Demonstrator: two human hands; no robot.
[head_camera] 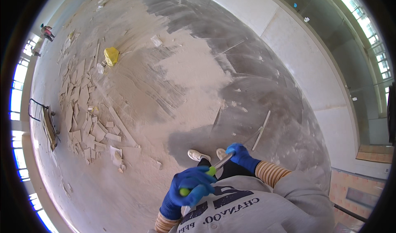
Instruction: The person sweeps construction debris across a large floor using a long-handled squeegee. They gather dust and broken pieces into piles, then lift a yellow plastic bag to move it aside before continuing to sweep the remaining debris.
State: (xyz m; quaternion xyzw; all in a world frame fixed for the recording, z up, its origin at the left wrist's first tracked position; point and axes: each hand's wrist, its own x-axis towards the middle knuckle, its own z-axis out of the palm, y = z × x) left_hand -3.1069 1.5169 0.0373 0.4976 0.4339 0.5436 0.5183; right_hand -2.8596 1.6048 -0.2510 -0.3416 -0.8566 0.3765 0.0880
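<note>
My left hand (193, 183), in a blue work glove, is closed around the green grip of a pole (223, 162) close to my body. Farther along the same pole, my gloved right hand (239, 155) has its fingers wrapped around the metal shaft. Beyond that hand the shaft runs thin and blurred toward a long, narrow, pale bar (261, 130) on the floor. The bar looks like the head of a wide floor squeegee or broom, but its exact kind is unclear. My pale shoes (198, 155) stand on dark, swept-looking floor beside a layer of light dust (191, 63).
Broken board pieces (83, 93) lie heaped at the left, with a long strip (122, 126) beside them. A yellow bag (111, 56) sits beyond. A platform cart (46, 124) stands at far left. A low pale wall (297, 47) curves along the right. A person (47, 32) is far off.
</note>
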